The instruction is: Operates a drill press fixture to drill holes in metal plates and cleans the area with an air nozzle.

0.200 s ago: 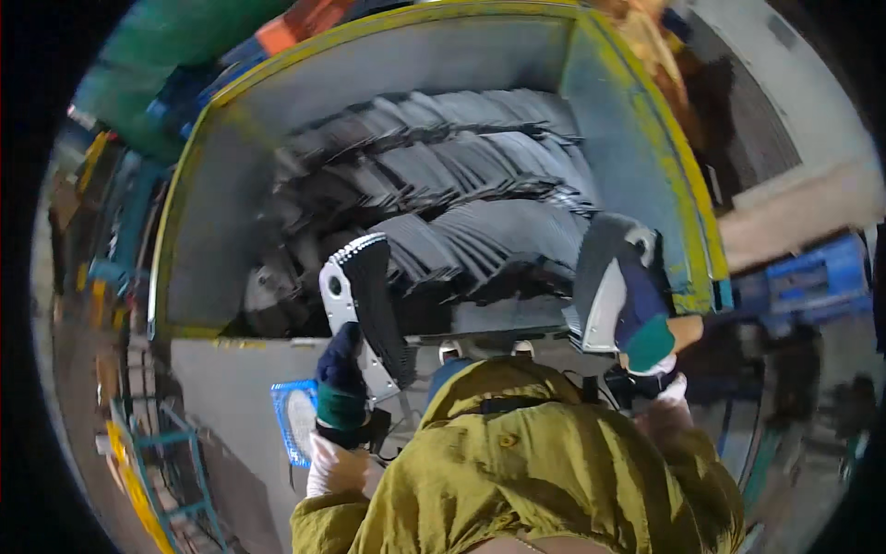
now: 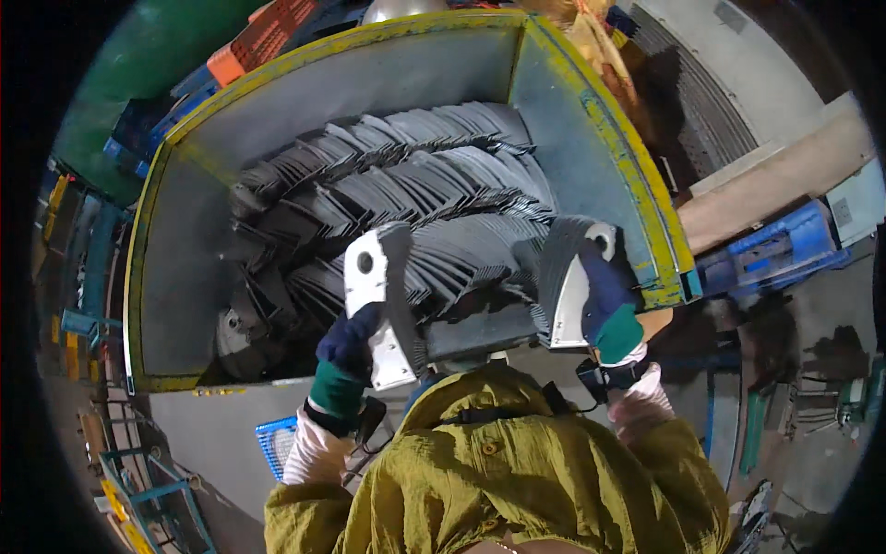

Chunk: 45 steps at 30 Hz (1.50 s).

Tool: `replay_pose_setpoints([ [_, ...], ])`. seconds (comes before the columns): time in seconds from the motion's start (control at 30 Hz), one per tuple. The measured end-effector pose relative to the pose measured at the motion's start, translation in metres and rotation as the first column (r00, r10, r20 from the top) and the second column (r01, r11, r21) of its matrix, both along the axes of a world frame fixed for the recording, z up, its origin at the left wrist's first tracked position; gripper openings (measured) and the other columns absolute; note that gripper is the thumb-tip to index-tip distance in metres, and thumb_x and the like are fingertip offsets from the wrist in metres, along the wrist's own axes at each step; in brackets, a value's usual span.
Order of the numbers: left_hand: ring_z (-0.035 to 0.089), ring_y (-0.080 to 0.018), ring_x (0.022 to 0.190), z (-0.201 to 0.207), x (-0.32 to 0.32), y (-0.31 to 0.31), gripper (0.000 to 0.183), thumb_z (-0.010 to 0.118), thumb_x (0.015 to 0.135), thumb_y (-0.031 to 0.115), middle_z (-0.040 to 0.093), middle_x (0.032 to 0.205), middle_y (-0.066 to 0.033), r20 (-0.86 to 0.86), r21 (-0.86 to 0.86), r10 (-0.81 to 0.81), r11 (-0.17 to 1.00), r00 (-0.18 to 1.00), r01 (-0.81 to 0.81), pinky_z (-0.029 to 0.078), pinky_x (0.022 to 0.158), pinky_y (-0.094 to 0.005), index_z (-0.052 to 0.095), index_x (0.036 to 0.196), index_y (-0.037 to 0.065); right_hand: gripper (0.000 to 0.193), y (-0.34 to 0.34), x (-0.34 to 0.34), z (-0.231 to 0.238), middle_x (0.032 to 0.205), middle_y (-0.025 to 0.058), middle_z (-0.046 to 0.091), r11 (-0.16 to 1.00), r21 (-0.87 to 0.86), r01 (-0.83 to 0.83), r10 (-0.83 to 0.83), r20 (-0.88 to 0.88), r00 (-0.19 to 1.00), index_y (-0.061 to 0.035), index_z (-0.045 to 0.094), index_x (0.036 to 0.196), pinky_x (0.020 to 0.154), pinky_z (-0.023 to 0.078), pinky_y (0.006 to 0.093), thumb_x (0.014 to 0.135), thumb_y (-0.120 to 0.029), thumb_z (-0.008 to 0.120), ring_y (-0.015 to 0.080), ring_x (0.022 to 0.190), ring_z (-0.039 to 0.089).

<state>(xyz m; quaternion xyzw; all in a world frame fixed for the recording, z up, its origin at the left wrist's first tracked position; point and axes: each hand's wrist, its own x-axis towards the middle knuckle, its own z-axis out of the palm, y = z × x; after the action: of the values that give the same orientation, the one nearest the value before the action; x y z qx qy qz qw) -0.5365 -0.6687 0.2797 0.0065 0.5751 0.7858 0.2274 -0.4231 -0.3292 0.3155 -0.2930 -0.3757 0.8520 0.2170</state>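
Note:
My left hand (image 2: 347, 349), in a dark blue glove with a green cuff, is closed around a stack of curved metal plates (image 2: 365, 277). The pale outer plate has a round hole near its top. On the right, my gloved right hand (image 2: 607, 300) grips a similar stack of metal plates (image 2: 565, 282) by its outer side. Both stacks stand roughly upright over the near edge of a grey metal bin (image 2: 332, 78) with a yellow rim. Inside the bin, overlapping rows of dark grey metal plates (image 2: 415, 189) lean on one another. The gloves partly hide both stacks.
Loose plates (image 2: 242, 337) lie in the bin's near left corner. A blue crate (image 2: 275, 443) sits by my left forearm. To the right are a blue pallet (image 2: 775, 249) and a wooden beam (image 2: 775, 175). An orange crate (image 2: 263, 42) stands beyond the bin.
The bin has shifted left in the picture as the view turned. The left stack has turned, showing more of its pale face. Both hands keep their grip.

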Motion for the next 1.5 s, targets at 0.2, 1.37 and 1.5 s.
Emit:
replay_pose_setpoints([
  [0.2, 0.057, -0.0240, 0.118, -0.003, -0.035, 0.087, 0.041, 0.045, 0.102, 0.020, 0.056, 0.132, -0.0128, 0.238, 0.653, -0.685, 0.638, 0.689, 0.409, 0.045, 0.102, -0.0350, 0.046, 0.138, 0.001, 0.034, 0.000, 0.002, -0.034, 0.124, 0.0103, 0.060, 0.991, 0.124, -0.057, 0.062, -0.035, 0.997, -0.0017, 0.056, 0.127, 0.097, 0.049, 0.0289, 0.094, -0.005, 0.058, 0.0199, 0.109, 0.061],
  [1.37, 0.067, -0.0296, 0.088, 0.011, -0.233, 0.202, 0.040, 0.058, 0.088, 0.007, 0.067, 0.103, -0.0173, -0.752, -0.557, -0.476, 0.829, 0.456, -0.052, 0.053, 0.077, -0.0345, 0.058, 0.128, 0.008, 0.053, 0.157, -0.361, -0.020, 0.099, 0.0094, 0.066, 0.812, 0.541, -0.220, 0.084, 0.264, 0.961, -0.0072, 0.063, 0.113, 0.074, 0.050, 0.0351, 0.080, -0.047, 0.073, 0.0219, 0.083, 0.063],
  [1.5, 0.067, -0.0235, 0.096, -0.038, -0.232, 0.166, 0.037, 0.056, 0.090, 0.000, 0.067, 0.111, -0.0134, -0.775, -0.494, -0.432, 0.869, 0.461, -0.017, 0.053, 0.084, -0.0324, 0.055, 0.126, -0.004, 0.075, 0.177, -0.403, -0.034, 0.122, 0.0167, 0.062, 0.723, 0.425, -0.544, 0.240, 0.584, 0.775, -0.0062, 0.056, 0.130, 0.099, 0.041, 0.0365, 0.080, -0.062, 0.063, 0.0268, 0.110, 0.059],
])
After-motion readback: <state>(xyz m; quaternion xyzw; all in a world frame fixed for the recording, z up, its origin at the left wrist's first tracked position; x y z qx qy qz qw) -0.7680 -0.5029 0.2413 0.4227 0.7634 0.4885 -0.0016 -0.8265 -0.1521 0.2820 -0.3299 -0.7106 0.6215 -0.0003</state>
